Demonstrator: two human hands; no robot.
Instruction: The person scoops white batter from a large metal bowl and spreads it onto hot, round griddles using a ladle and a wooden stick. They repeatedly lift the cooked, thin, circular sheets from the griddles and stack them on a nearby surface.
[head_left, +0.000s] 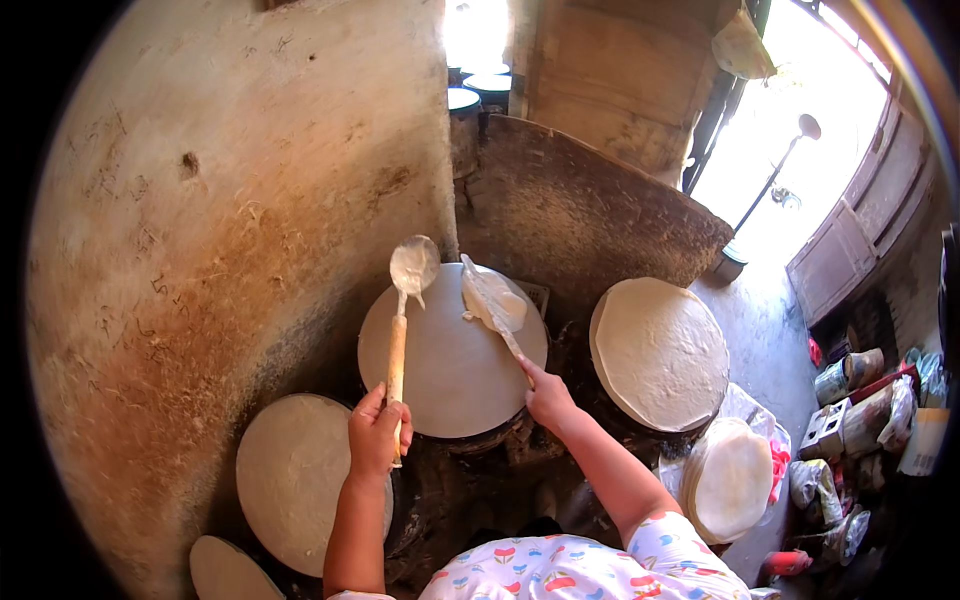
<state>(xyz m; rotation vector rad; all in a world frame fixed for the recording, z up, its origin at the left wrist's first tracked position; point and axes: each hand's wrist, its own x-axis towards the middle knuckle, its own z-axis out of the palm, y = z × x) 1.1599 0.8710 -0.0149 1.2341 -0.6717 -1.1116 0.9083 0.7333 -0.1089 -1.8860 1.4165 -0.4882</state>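
Observation:
My left hand (380, 429) grips the pale handle of a ladle (415, 265), whose bowl, coated in batter, is over the far left edge of the middle round griddle (442, 375). My right hand (549, 394) holds a flat wooden spreader (491, 304) against a mound of pale batter (506, 300) at that griddle's far right. To the right, a thin round flatbread (660, 352) covers a second griddle. At the lower left, a pale layer (300, 480) covers another round griddle, partly hidden by my left forearm.
A stack of round flatbreads (731, 480) lies on plastic at the right. A stained wall (225, 262) rises at the left, and a low curved partition (592, 195) stands behind the griddles. Bags, a block and containers crowd the far right floor. Part of another disc (229, 574) shows bottom left.

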